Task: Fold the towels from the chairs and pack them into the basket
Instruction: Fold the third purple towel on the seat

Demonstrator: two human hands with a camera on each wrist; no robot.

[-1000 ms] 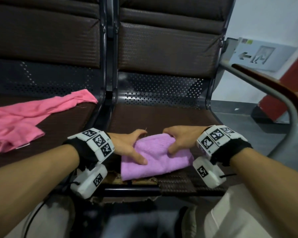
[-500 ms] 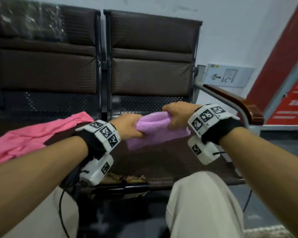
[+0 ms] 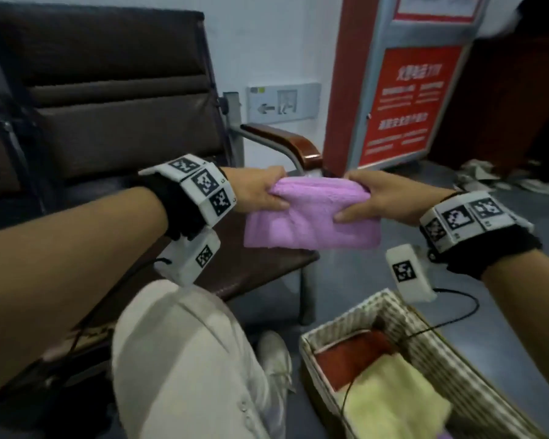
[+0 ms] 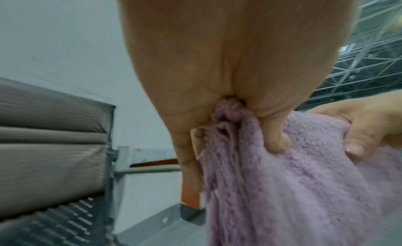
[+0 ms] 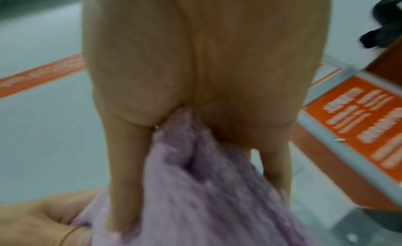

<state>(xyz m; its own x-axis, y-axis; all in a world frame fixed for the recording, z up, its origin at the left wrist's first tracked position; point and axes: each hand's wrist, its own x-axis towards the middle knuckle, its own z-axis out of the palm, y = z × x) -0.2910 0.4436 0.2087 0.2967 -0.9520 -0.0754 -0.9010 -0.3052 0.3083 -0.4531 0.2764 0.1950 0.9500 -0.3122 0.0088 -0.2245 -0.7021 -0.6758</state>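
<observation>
A folded purple towel (image 3: 311, 217) hangs in the air at the centre of the head view, clear of the chair seat (image 3: 260, 267), held at both top corners. The left hand (image 3: 260, 193) pinches its 9 o'clock end, thumb in front and fingers curled behind, with loose threads trailing from the bunched edge in the left wrist view. The right hand (image 3: 381, 198) grips the 3 o'clock end the same way, thumb pressed on the front face.

At 5 o'clock, on the floor, sits a woven basket (image 3: 441, 337) holding 2 folded towels: a red towel (image 3: 352, 356) and, nearer the camera, a yellow towel (image 3: 396, 403). A black cable (image 3: 457, 315) from the right wrist unit drapes across the basket's opening.

A likely risk: the hanging layers may slip apart if either pinch loosens on the way down, undoing the fold. The cable could also catch under the towel or snag the basket rim. Beyond, at 1 o'clock, stands a red sign (image 3: 403, 99).
</observation>
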